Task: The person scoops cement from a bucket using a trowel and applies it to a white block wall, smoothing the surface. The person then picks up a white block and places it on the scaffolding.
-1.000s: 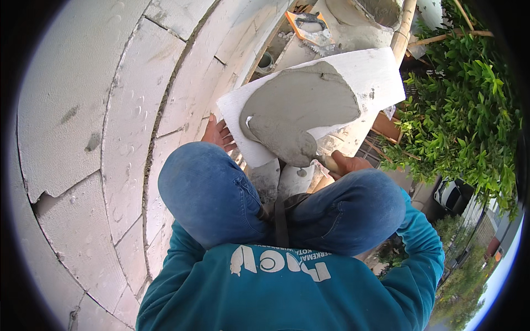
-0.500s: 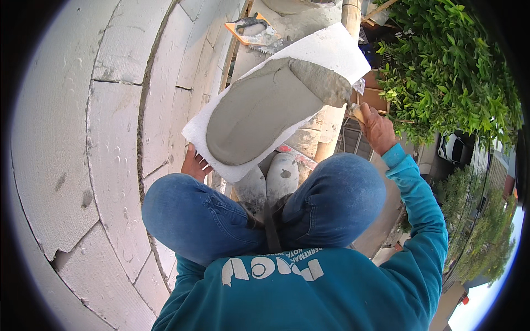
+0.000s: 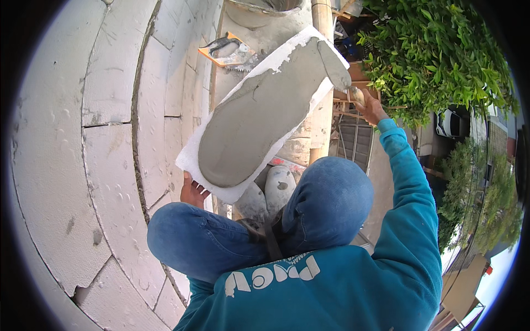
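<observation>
A white lightweight block (image 3: 189, 155) lies at a slant in front of my knees, its broad face coated with smooth grey mortar (image 3: 248, 118). My left hand (image 3: 193, 192) has its fingers around the block's near left corner, partly hidden under the edge. My right hand (image 3: 373, 107) is wrapped around the pale handle of a trowel (image 3: 334, 67). The mortar-covered trowel blade rests on the block's far right end, where the mortar reaches close to the edge. White patches of block show along the upper left edge and the right side.
A wall of white blocks (image 3: 110, 182) runs along my left. Beyond the block lie a hand saw (image 3: 227, 51) with an orange handle and a mortar-smeared bucket (image 3: 265, 14). A bamboo pole (image 3: 323, 38) borders the right, with a drop and leafy branches (image 3: 436, 60) past it.
The trowel has moved up toward the block's far end, spreading the mortar farther along the face. My right arm is stretched out more. My left hand keeps its hold at the near corner.
</observation>
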Available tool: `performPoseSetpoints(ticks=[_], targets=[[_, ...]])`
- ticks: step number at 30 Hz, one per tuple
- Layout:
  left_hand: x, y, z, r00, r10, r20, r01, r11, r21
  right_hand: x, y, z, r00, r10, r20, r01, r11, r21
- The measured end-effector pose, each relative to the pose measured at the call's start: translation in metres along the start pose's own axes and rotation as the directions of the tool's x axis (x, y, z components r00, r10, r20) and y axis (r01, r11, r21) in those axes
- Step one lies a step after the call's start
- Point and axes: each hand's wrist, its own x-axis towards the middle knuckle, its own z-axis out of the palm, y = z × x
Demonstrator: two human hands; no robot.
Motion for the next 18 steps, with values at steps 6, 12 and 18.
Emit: performPoseSetpoints(ticks=[6, 12, 18], targets=[[0.008, -0.006, -0.004, 0.999, -0.031, 0.009, 0.031, 0.999, -0.041, -0.063, 0.069, -0.023, 0.993, -0.091, -0.07, 0.063, 0.943, -0.327], [0.007, -0.003, -0.007, 0.996, -0.067, 0.053, 0.07, 0.996, -0.057, -0.058, -0.03, -0.083, 0.9, -0.275, -0.34, 0.093, 0.88, -0.466], [0.011, 0.048, -0.016, 0.984, 0.129, -0.121, -0.103, 0.974, 0.202, 0.049, -0.197, -0.122, 0.665, -0.616, -0.421, 0.182, 0.681, -0.709]])
